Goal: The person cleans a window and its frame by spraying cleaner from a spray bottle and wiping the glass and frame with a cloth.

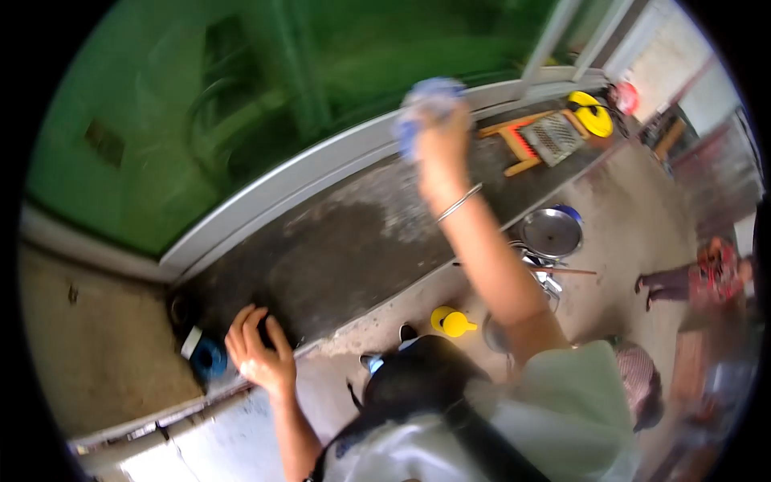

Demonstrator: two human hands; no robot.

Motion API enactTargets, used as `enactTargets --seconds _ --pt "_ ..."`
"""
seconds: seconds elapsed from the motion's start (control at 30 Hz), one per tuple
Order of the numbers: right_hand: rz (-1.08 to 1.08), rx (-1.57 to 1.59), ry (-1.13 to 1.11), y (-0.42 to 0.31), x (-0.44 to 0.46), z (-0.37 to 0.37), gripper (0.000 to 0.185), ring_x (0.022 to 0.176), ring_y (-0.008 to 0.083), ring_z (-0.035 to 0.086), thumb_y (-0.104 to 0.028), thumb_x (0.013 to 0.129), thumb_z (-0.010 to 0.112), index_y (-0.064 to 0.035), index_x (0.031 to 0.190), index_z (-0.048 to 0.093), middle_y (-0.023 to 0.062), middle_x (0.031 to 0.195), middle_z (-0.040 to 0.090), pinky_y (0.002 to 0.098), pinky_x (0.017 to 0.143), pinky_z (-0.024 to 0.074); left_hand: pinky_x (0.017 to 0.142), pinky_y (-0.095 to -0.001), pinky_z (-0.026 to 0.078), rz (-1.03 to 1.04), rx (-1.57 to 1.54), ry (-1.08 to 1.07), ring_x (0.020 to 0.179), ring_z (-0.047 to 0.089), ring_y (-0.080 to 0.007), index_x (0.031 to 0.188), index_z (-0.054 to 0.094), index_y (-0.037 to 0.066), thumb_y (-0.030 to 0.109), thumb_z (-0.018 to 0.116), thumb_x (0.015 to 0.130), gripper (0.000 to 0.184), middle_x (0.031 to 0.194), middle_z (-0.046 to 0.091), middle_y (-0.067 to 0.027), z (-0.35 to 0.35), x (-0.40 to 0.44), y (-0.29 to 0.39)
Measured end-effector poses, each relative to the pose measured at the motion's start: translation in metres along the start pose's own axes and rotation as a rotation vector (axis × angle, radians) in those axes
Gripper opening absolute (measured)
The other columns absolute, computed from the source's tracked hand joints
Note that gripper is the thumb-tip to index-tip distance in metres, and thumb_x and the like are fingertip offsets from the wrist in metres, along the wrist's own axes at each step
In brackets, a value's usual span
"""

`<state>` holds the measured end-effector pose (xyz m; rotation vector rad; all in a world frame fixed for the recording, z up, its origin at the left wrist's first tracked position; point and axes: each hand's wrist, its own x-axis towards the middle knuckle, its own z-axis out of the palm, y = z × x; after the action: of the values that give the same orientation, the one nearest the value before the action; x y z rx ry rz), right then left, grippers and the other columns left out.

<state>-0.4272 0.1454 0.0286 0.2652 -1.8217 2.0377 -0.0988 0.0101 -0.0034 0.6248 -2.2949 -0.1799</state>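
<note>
My right hand (444, 149), with a metal bangle at its wrist, presses a crumpled blue-and-white cloth (432, 98) against the lower part of the green-tinted window pane (345, 64), by its pale frame. Both hand and cloth are somewhat blurred. Below them runs a dark stone ledge (321, 249) with a whitish smeared patch. My left hand (261, 353) is at the ledge's near edge on the left, fingers apart and holding nothing. Close to it stands a blue round object (208, 358) with a white piece beside it.
Along the ledge's right end lie a wooden-framed metal grater (552, 138), a yellow disc-shaped item (591, 114) and a red object (624, 97). On the floor below are a yellow mug (453, 321) and a round metal pan (551, 233). Another person (715, 273) stands at the right.
</note>
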Motion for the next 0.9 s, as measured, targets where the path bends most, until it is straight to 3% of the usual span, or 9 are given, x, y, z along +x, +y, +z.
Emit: enactTargets --seconds 0.03,0.07,0.13,0.2,0.27,0.4,0.53,0.67,0.9 --pt "-0.397 -0.449 0.022 0.017 -0.021 0.009 0.038 0.118 0.0353 0.043 -0.009 0.088 0.059 0.0058 0.119 0.043 0.0231 0.121 0.044 0.0435 0.102 0.0342 0.08 -0.0392 0.045 0.017 0.02 0.002 0.089 0.058 -0.0309 0.091 0.065 0.005 0.007 0.061 0.081 0.01 0.102 0.064 -0.0093 0.002 -0.001 -0.002" --pt "-0.346 -0.416 -0.078 -0.007 -0.025 0.013 0.044 0.121 0.0408 0.039 -0.007 0.087 0.058 0.0078 0.124 0.041 0.0296 0.126 0.037 0.0438 0.103 0.0321 0.079 -0.0394 0.045 0.033 0.044 0.0 0.088 0.058 -0.0306 0.091 0.065 0.005 0.007 0.06 0.082 0.011 0.102 0.064 -0.0089 0.002 -0.002 -0.002" --pt "-0.25 -0.198 -0.056 -0.013 -0.006 0.001 0.044 0.12 0.0419 0.04 -0.007 0.086 0.058 0.0085 0.124 0.041 0.0289 0.124 0.04 0.0457 0.104 0.0313 0.077 -0.0394 0.046 0.038 0.054 -0.007 0.087 0.058 -0.0302 0.092 0.065 0.005 0.008 0.059 0.083 0.011 0.103 0.064 -0.0086 0.003 -0.005 -0.004" --pt "-0.366 -0.486 0.1 0.021 0.038 -0.019 0.046 0.119 0.0422 0.041 -0.007 0.085 0.058 0.0094 0.124 0.04 0.0284 0.123 0.043 0.0459 0.103 0.033 0.077 -0.0391 0.046 0.063 0.06 -0.004 0.087 0.058 -0.0297 0.093 0.065 0.004 0.009 0.057 0.084 0.012 0.103 0.064 -0.0088 0.004 -0.006 -0.009" --pt "-0.281 -0.543 0.307 0.046 0.093 -0.046 0.048 0.119 0.0423 0.041 -0.006 0.084 0.059 0.0098 0.125 0.04 0.0269 0.123 0.044 0.0454 0.103 0.033 0.076 -0.0388 0.046 0.066 0.057 -0.011 0.086 0.058 -0.0297 0.093 0.064 0.004 0.008 0.056 0.084 0.012 0.103 0.064 -0.0094 0.006 -0.007 -0.01" --pt "0.082 -0.456 0.321 0.038 0.179 -0.089 0.039 0.102 0.0415 0.058 -0.016 0.085 0.058 0.0121 0.113 0.053 0.0294 0.107 0.059 0.0452 0.093 0.0431 0.078 -0.039 0.045 0.028 0.061 0.009 0.087 0.057 -0.0308 0.089 0.063 0.005 0.009 0.059 0.08 0.011 0.098 0.063 -0.0098 0.006 -0.002 -0.004" --pt "-0.116 -0.306 0.418 0.028 0.144 -0.054 0.035 0.103 0.0441 0.051 -0.013 0.084 0.055 0.0133 0.107 0.05 0.0326 0.106 0.052 0.0491 0.094 0.0395 0.08 -0.0397 0.044 -0.01 0.065 0.023 0.088 0.056 -0.0314 0.089 0.062 0.005 0.006 0.06 0.079 0.011 0.099 0.063 -0.0102 0.004 0.0 0.001" --pt "-0.456 -0.388 0.229 -0.006 0.054 0.005 0.036 0.11 0.0398 0.044 -0.01 0.085 0.058 0.0085 0.112 0.045 0.0258 0.114 0.046 0.0459 0.094 0.0379 0.08 -0.0391 0.044 -0.028 0.071 0.043 0.088 0.056 -0.0304 0.089 0.062 0.007 0.008 0.061 0.078 0.011 0.098 0.062 -0.0078 0.005 -0.002 -0.001" --pt "-1.255 -0.479 -0.561 -0.064 -0.001 0.046 0.048 0.101 0.0245 0.051 -0.014 0.073 0.069 -0.0165 0.121 0.06 0.007 0.123 0.048 0.0386 0.088 0.0448 0.08 -0.039 0.045 -0.02 0.039 0.065 0.089 0.056 -0.0299 0.089 0.063 0.007 0.007 0.06 0.077 0.012 0.1 0.063 -0.0077 0.002 -0.005 -0.003"
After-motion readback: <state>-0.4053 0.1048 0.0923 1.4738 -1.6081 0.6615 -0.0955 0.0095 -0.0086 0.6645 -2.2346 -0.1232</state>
